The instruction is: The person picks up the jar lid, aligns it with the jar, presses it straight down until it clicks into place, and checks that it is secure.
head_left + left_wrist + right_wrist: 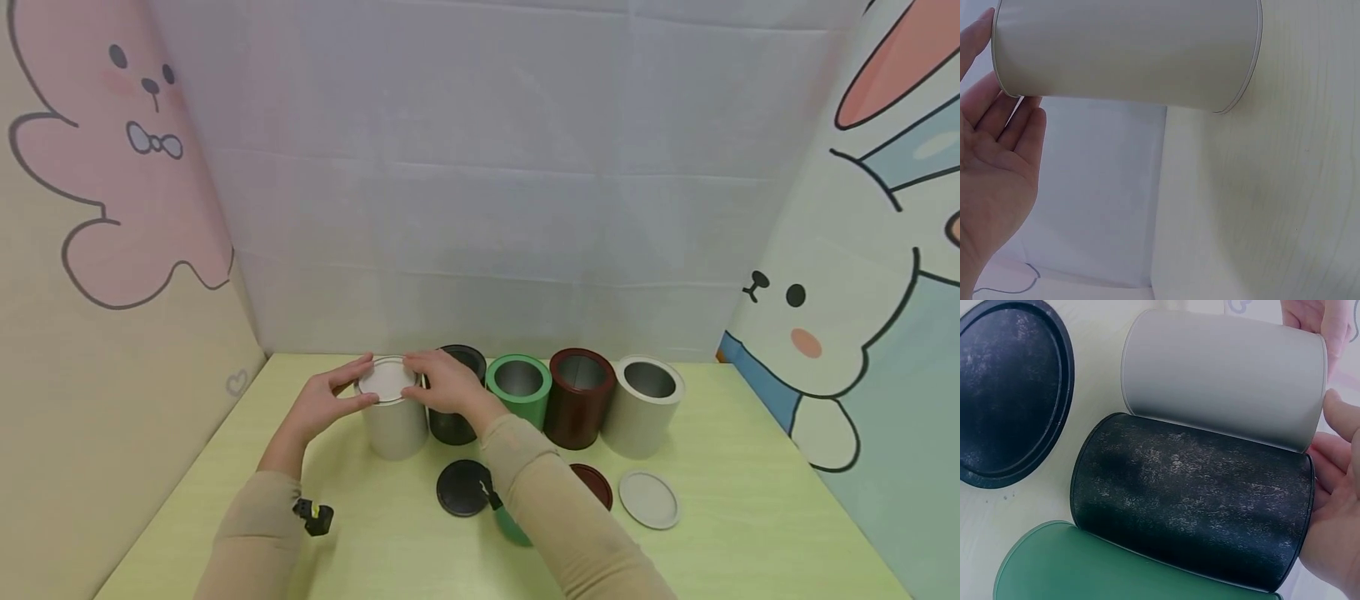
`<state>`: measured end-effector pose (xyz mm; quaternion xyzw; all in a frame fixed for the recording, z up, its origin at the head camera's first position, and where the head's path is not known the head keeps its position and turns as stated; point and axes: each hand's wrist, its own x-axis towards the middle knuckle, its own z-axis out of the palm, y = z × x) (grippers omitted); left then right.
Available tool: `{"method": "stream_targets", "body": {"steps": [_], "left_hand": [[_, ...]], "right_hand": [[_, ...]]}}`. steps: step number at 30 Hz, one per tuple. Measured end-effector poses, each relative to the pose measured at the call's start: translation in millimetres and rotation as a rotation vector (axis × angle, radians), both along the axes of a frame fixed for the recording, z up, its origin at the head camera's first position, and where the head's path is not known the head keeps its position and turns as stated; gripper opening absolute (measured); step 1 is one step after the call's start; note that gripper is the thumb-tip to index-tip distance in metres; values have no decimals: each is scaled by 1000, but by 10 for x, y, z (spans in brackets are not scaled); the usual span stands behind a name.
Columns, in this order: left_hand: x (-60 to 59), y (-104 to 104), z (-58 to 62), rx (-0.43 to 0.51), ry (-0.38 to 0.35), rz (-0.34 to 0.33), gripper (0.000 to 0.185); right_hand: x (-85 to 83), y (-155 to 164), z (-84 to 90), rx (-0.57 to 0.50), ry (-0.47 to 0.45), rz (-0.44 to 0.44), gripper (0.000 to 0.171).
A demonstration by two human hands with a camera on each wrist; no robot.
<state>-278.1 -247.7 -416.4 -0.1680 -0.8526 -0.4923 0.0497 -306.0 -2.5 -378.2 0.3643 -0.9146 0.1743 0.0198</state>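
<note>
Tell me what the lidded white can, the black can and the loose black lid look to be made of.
White can: probably painted tinplate, matt off-white, with a thin rolled seam at its edges; its lid looks alike.
Black can: likely metal too, with a dark mottled, slightly speckled coat and a dull sheen.
Black lid: same mottled finish, pressed with a raised rim, so probably stamped metal.

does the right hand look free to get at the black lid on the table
Probably yes: the black lid lies bare beside the right forearm, nothing on it, but the right hand now rests on the grey tin's lid.
</note>
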Motion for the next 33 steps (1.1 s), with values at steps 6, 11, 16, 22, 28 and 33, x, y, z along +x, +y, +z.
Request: {"method": "stream_targets", "body": {"steps": [6,11,16,22,28,33], "left_hand": [[35,-13,-22,-59,76,34,60],[89,-17,-20,-120,155,82,55],[82,-3,-11,-138,183,91,52],[56,27,-18,-158,185,89,48],[60,67,-12,-154,153,110,46],[73,95,17,-147,100,119,50]], "right_hand": [[34,28,-22,34,76,-8,54],[87,48,-50,40,164,-11,49],[102,29,-101,75,227,-18,45],[117,-17,-161,153,310,-21,40],[150,-31,-189,201,370,-41,42],[169,-28,-199,198,396,-49,41]]}}
